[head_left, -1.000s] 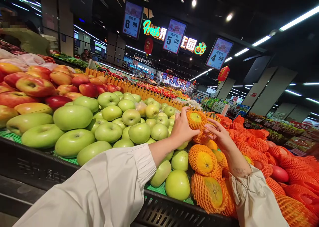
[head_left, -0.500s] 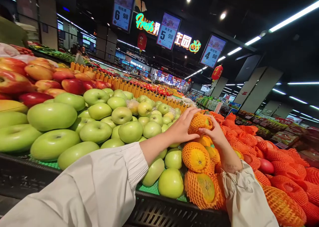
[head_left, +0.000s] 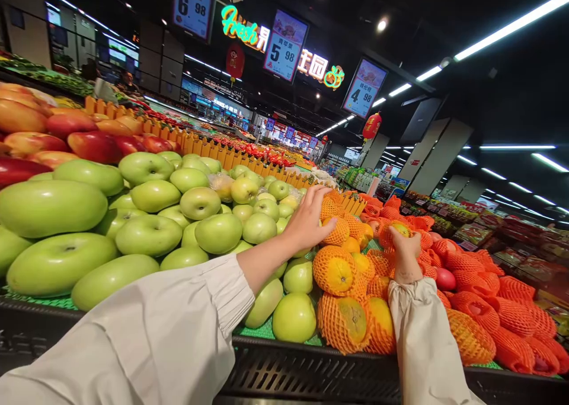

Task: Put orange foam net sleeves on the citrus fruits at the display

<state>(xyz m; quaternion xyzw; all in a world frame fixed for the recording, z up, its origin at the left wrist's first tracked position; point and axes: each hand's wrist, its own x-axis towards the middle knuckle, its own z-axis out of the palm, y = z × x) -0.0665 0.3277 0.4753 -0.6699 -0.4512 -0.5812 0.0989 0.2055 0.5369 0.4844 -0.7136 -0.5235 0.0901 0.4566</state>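
My left hand (head_left: 307, 222) rests against the top of the orange pile, fingers spread, its thumb touching an orange in an orange foam net (head_left: 336, 232). Farther right, my right hand (head_left: 405, 248) is closed around another netted orange (head_left: 399, 229), whose yellow-green skin shows above the fingers. Nearer me lie more netted oranges (head_left: 338, 270) and one with its greenish end bare (head_left: 353, 321). Green apples (head_left: 219, 233) fill the space left of the oranges, beneath and beside my left forearm.
A black crate edge (head_left: 284, 372) runs along the front. Red-netted fruit (head_left: 484, 307) is heaped at the right, red-and-yellow fruit (head_left: 93, 141) at the far left. A low orange picket divider (head_left: 195, 147) stands behind the apples. Price screens (head_left: 285, 44) hang overhead.
My right hand has moved right, away from my left, and now grips an orange beside the red-netted fruit. My left hand stays at the pile's top. The view has shifted right.
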